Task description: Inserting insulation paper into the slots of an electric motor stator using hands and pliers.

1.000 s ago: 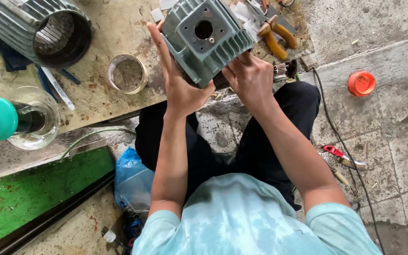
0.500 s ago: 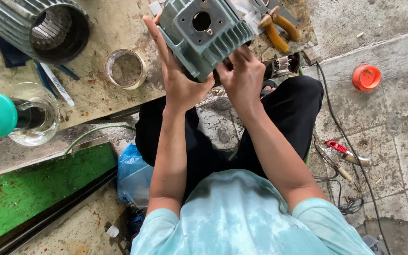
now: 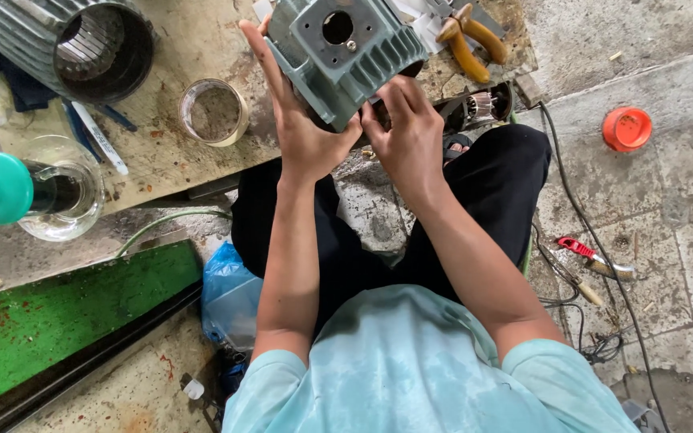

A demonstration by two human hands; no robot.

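On the bench edge, left hand [image 3: 302,132] and right hand [image 3: 407,136] clasp the motor housing [image 3: 342,52]; glass jar [image 3: 214,111] holds grit.

Motor housing [image 3: 346,56]: cast metal, matt grey-green paint, ribbed. Board [image 3: 170,160]: worn, stained wood. Jar [image 3: 62,192]: clear glass, glossy teal plastic lid.

A crumpled blue plastic bag [image 3: 230,293] lies on the floor beside the person's left leg.
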